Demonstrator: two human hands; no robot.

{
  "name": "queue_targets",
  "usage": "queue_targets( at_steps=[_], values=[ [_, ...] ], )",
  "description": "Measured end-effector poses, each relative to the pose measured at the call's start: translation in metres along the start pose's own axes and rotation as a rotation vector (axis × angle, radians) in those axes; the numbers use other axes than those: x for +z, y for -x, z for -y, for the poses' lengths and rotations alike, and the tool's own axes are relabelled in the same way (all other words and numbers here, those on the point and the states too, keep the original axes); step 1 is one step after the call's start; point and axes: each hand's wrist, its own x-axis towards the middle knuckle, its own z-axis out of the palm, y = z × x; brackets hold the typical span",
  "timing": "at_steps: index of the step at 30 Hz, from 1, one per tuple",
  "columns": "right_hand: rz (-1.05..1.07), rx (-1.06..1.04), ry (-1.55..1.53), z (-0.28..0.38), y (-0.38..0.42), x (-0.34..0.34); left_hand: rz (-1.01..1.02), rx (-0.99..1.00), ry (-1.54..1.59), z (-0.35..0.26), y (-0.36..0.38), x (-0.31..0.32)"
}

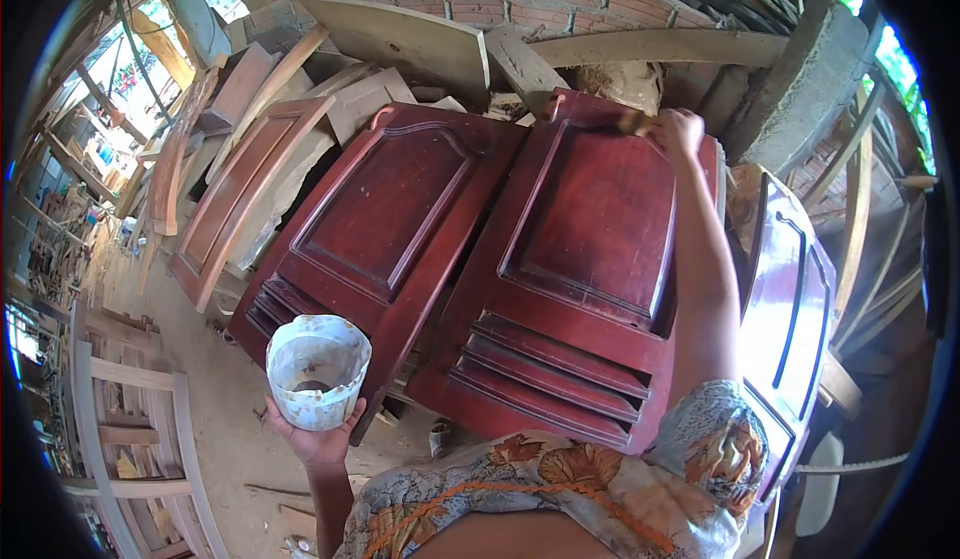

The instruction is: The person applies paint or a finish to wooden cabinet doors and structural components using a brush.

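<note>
Workshop — 2 hands (676, 131), 1 cup (318, 371), 2 red panels (590, 249).

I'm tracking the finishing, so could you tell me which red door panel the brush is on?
The right panel: the right hand holds the brush at its top edge; the left panel is untouched.
</note>
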Motion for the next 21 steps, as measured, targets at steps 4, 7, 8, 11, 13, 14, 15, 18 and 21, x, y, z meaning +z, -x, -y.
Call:
queue_targets(
  at_steps=[4, 7, 8, 11, 13, 14, 15, 18, 21],
  values=[
    [-0.135, 0.015, 0.444, 0.039, 0.006, -0.078, 0.017, -0.035, 0.04, -0.004, -0.001, -0.001],
    [-0.278, -0.109, 0.818, 0.07, 0.039, -0.086, 0.025, -0.04, 0.023, -0.006, -0.001, 0.001],
    [-0.325, -0.15, 0.941, 0.076, 0.046, -0.088, 0.026, -0.043, 0.023, -0.008, 0.0, 0.001],
    [-0.153, -0.304, 1.009, 0.041, 0.038, -0.068, 0.006, -0.048, 0.028, -0.009, 0.0, 0.006],
    [-0.045, -0.27, 1.014, 0.033, 0.048, -0.029, -0.053, -0.062, -0.004, -0.009, 0.002, 0.013],
    [0.002, -0.333, 0.912, 0.03, 0.057, -0.012, -0.057, -0.056, -0.001, -0.01, 0.002, 0.014],
    [0.05, -0.393, 0.809, 0.031, 0.068, 0.005, -0.06, -0.06, 0.004, -0.01, 0.002, 0.014],
    [0.247, -0.471, 0.701, 0.045, 0.102, 0.052, -0.053, -0.058, 0.016, -0.01, 0.0, 0.008],
    [0.476, -0.659, 0.598, 0.06, 0.13, 0.076, -0.03, -0.058, 0.023, -0.011, 0.001, 0.007]
  ],
)
